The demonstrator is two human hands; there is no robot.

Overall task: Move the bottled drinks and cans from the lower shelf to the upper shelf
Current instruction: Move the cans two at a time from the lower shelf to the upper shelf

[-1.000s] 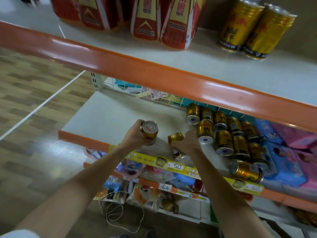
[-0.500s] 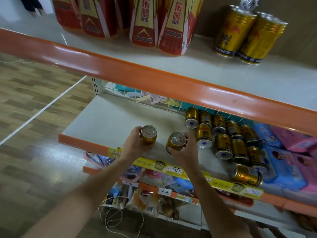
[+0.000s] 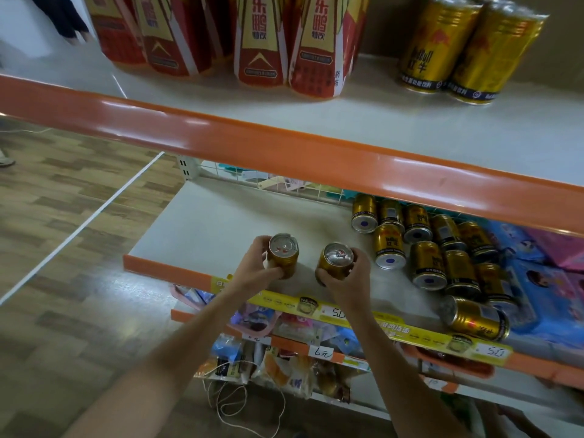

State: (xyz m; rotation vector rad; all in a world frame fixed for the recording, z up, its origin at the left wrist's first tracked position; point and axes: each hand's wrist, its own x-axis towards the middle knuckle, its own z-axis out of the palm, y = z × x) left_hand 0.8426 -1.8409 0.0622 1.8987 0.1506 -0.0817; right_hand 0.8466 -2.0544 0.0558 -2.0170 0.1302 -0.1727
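My left hand (image 3: 252, 268) grips a gold can (image 3: 283, 253) with its silver top facing me, above the front of the lower shelf (image 3: 202, 229). My right hand (image 3: 350, 279) grips a second gold can (image 3: 335, 260) just to the right, also top up. Several more gold cans (image 3: 436, 245) lie on their sides on the lower shelf at right, one (image 3: 474, 317) near the front lip. On the upper shelf (image 3: 379, 121) two gold cans (image 3: 471, 49) stand at the right and red-and-yellow bottled drinks (image 3: 259, 42) stand at the left and middle.
An orange rail (image 3: 284, 143) fronts the upper shelf, above my hands. Blue and pink packages (image 3: 543, 273) fill the lower shelf's right end. A wire grid (image 3: 284, 184) backs the lower shelf. Snack packets (image 3: 284, 368) hang below. Wood floor (image 3: 63, 216) lies left.
My right hand picked a can off the lower shelf and turned it upright. Both hands with their cans have risen slightly, and the view has tilted up toward the upper shelf.
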